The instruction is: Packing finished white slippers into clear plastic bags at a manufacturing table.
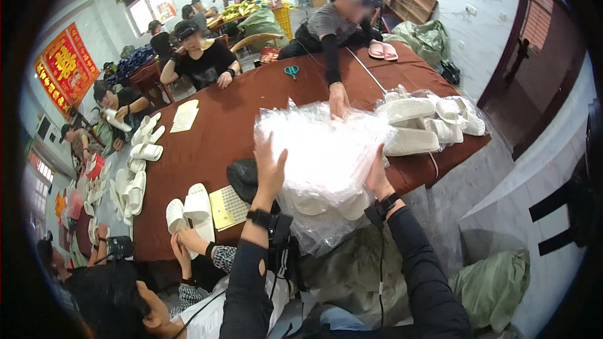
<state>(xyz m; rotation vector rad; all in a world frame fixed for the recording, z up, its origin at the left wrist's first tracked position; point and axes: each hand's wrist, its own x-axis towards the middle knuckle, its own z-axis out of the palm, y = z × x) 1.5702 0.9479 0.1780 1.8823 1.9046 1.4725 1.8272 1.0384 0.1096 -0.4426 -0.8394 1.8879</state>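
A bright, glossy pile of clear plastic bags (323, 157) lies at the near edge of the brown-covered table, partly washed out by glare. Pale slippers (311, 205) show through the plastic at its near side. At the pile's left edge is my left hand (270, 169), open, thumb and fingers stretched apart. My right hand (377, 179) rests against the right edge, its fingers extended along the plastic and partly hidden by it. From across the table, a co-worker's hand (339, 102) reaches down onto the top of the pile.
Bagged white slippers (411, 141) lie right of the pile. A black cap-like item (242, 179), a yellow printed sheet (229, 207) and white slides (199, 210), touched by a neighbour, are on the left. Teal scissors (291, 71) and pink slippers (383, 51) lie farther back.
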